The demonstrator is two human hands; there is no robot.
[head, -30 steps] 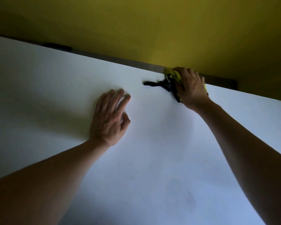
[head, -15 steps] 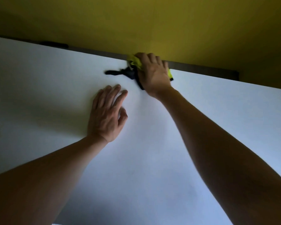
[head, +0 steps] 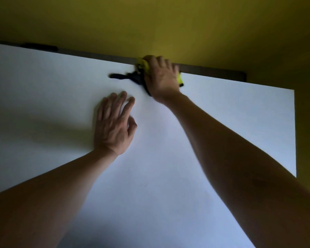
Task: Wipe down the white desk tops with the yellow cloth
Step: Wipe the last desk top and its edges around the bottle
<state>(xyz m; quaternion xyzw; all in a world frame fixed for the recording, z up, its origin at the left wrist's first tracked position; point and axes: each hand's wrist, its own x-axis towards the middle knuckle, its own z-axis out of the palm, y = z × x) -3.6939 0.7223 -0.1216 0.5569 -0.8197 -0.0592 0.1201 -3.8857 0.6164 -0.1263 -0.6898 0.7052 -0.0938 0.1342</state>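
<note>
The white desk top point(head: 213, 108) fills most of the view. At its far edge my right hand point(head: 161, 77) grips a bunched yellow cloth point(head: 141, 64) and presses it onto the surface. A black part of the cloth point(head: 122, 76) trails to the left of the hand. My left hand point(head: 113, 126) rests flat on the desk nearer to me, fingers straight and spread, a short way left of and below the right hand. Most of the cloth is hidden under my right hand.
A yellow wall point(head: 168, 24) rises behind the desk. A dark strip point(head: 213, 72) runs along the desk's far edge. The desk's right edge point(head: 294, 133) drops off beside dim yellow wall.
My right hand has slid the cloth leftward along the far edge, closing in above my left hand. The left hand has stayed flat in the same spot.
</note>
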